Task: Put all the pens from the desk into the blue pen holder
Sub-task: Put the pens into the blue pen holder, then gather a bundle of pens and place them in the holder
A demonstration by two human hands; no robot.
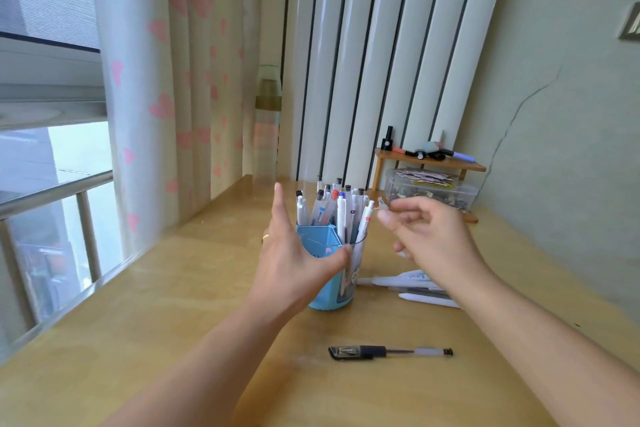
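1. Pens (334, 208) already crowd our blue holder (330, 282) mid-desk.
2. Our left hand (294, 262), fingers spread, steadies it; our right hand (429, 239) hovers loosely curled, holding nothing.
3. White pens (412, 286) and a black pen (389, 352) remain on the desk (173, 305).

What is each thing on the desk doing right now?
Blue plastic pen holder: upright, packed with pens.
Dark-capped clear gel pen: lying flat on the wooden desk, capped.
White pens: lying beside the holder.
Left hand: open, thumb touching the holder.
Right hand: loosely curled, holding nothing.
Clear plastic box: lid on, full.
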